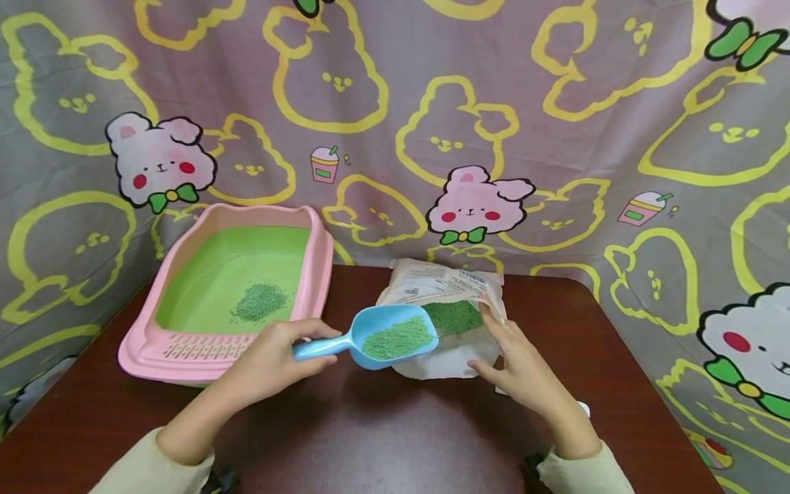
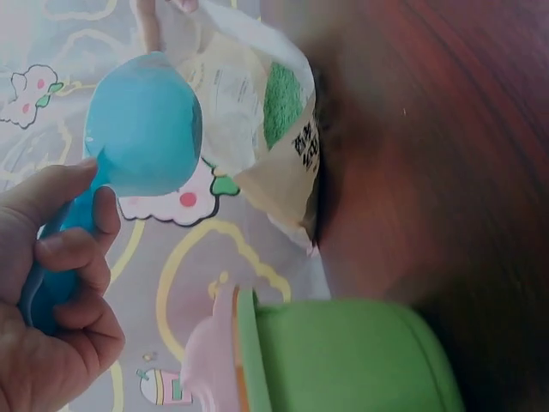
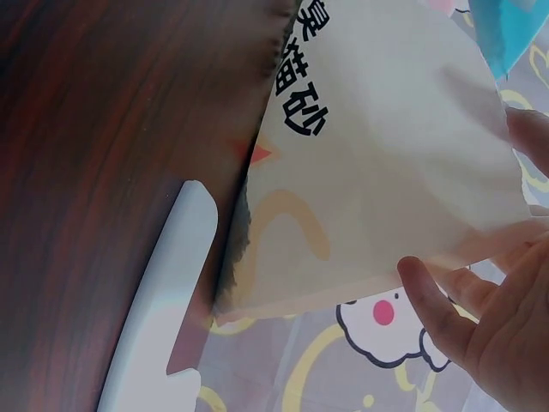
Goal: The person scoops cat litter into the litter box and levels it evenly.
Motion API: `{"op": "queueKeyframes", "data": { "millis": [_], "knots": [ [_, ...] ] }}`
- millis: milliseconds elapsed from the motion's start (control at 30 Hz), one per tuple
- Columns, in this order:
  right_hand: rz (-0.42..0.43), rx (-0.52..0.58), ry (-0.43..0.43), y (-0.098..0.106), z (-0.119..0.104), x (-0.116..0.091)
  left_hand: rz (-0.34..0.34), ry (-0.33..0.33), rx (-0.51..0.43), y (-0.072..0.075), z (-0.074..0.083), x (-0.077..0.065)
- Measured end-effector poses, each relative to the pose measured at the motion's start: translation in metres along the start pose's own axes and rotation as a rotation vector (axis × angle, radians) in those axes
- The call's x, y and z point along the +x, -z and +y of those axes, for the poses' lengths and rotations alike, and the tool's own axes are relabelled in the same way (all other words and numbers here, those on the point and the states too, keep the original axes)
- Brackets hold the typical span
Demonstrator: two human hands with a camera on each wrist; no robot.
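My left hand (image 1: 280,353) grips the handle of a light blue scoop (image 1: 364,315), which carries green cat litter (image 1: 398,338) in front of the bag's mouth. In the left wrist view the fingers curl round the handle. At the bag's right side, my right hand (image 1: 515,350) holds the mouth edge, fingers at the back and thumb toward the front. The pale paper litter bag (image 1: 432,278) stands open with green litter (image 1: 457,317) inside. Left of it is a litter box with a pink rim (image 1: 324,254) and a green pan; a small litter heap (image 1: 260,302) lies in it.
A white plastic piece (image 3: 163,292) lies on the dark wooden table (image 1: 395,439) beside the bag, mostly hidden by my right arm in the head view. A patterned curtain (image 1: 395,103) hangs close behind the box and bag.
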State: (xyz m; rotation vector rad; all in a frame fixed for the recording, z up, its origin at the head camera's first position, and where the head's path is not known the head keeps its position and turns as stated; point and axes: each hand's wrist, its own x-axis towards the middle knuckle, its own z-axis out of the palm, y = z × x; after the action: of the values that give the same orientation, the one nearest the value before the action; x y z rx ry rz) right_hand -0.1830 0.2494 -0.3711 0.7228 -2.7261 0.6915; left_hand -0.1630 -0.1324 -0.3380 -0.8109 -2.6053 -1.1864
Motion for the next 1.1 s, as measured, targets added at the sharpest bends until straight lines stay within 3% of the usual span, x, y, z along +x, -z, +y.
{"op": "queueKeyframes", "data": {
  "millis": [300,867,1100],
  "knots": [
    [-0.01,0.023,-0.014,0.002,-0.002,-0.002,0.061,-0.042,0.063,0.021,-0.005,-0.009],
    [-0.025,0.027,-0.033,0.002,-0.004,-0.004,0.194,0.019,0.113,0.065,-0.014,-0.028],
    [-0.014,0.007,-0.024,0.001,-0.004,-0.004,0.278,0.045,0.186,0.085,-0.023,-0.037]
  ]
}}
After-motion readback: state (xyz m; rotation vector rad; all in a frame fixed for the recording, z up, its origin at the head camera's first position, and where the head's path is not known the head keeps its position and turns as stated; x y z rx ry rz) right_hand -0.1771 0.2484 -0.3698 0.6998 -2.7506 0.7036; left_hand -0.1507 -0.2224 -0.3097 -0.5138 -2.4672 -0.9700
